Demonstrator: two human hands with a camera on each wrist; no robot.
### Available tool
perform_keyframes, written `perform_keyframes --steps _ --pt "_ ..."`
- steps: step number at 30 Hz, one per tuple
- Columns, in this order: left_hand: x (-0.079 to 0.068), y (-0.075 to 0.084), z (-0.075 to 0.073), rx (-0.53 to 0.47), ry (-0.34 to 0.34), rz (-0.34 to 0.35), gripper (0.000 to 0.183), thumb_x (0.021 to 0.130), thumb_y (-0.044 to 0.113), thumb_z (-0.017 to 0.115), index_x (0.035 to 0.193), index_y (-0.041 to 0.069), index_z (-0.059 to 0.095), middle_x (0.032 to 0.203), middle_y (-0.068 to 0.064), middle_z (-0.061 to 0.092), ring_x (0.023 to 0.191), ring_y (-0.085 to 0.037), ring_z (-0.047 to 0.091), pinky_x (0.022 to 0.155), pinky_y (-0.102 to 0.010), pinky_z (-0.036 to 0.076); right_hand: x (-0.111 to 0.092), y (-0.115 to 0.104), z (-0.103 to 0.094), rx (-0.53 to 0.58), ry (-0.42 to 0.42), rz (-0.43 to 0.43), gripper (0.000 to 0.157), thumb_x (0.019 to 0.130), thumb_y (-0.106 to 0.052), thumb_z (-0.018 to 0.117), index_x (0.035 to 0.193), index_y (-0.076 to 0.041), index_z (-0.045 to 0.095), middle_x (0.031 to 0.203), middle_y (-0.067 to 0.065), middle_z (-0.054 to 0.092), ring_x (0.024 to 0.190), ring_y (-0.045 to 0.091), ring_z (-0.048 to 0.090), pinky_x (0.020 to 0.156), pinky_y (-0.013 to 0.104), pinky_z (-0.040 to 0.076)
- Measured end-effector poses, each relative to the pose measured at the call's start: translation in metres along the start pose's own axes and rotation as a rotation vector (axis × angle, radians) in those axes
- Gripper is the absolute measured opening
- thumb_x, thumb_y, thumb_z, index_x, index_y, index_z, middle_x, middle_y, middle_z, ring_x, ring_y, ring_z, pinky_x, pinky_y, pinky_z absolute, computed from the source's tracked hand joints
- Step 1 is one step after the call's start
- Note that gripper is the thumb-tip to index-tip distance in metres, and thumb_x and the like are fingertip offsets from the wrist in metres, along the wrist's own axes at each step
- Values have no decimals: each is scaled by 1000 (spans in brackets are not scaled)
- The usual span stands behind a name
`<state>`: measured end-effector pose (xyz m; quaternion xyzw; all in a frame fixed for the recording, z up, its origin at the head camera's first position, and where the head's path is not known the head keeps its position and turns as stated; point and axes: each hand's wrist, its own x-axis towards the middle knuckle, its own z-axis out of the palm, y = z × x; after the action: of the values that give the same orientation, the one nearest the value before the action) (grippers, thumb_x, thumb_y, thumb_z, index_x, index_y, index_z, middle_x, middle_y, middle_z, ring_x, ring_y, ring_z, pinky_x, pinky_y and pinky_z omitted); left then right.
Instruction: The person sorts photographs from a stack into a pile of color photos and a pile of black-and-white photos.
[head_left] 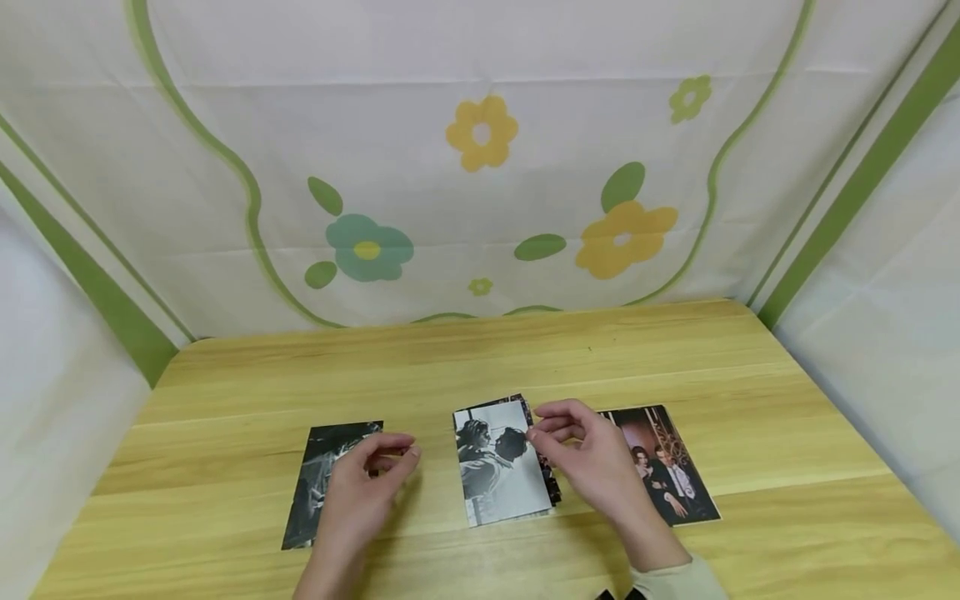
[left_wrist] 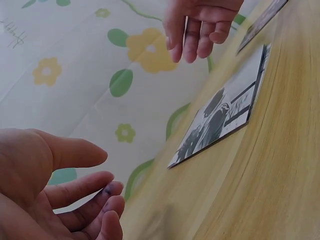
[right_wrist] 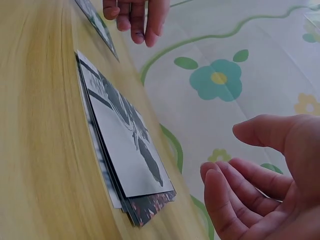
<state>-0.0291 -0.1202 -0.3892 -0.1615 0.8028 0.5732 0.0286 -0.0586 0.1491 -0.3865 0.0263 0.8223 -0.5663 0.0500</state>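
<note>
A stack of photo cards (head_left: 501, 467) lies in the middle of the table, a black-and-white picture of two people on top. Lower cards stick out unevenly at its right side, plain in the right wrist view. My right hand (head_left: 592, 454) hovers by the stack's right edge, fingers loosely bent and holding nothing. Over a dark photo card (head_left: 307, 487) on the left is my left hand (head_left: 367, 479), likewise holding nothing, its fingers relaxed. Partly behind the right hand lies a colour photo card (head_left: 671, 475) showing several people. In the left wrist view a gap shows between thumb and fingers.
The wooden table (head_left: 450, 358) has light yellow grain and rounded far corners. A white cloth (head_left: 420, 183) with flowers and green lines hangs behind it and along both sides. A light sleeve (head_left: 678, 579) covers the right forearm.
</note>
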Motion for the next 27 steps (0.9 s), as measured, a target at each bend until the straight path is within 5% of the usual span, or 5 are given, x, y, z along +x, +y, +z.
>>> perform_keyframes --steps 10,18,27 --pt "2 -1 8 -19 -25 23 26 97 16 79 121 7 76 116 -10 75 95 -16 67 68 -25 57 4 7 -5 -10 -1 18 38 93 -15 83 129 -8 71 114 7 75 98 18 70 78 24 61" --pt "2 -9 31 20 -31 124 30 95 19 82 121 6 75 119 -10 75 97 -15 70 80 -23 58 7 17 -6 -62 -11 64 39 91 -18 85 127 -11 72 114 6 75 97 17 70 76 24 60" --pt "-1 -16 45 198 22 235 46 82 22 93 120 3 74 121 -12 64 92 -13 60 75 -23 51 9 25 -3 -101 -48 72 43 84 -17 90 122 -10 73 114 6 75 96 17 67 77 27 57"
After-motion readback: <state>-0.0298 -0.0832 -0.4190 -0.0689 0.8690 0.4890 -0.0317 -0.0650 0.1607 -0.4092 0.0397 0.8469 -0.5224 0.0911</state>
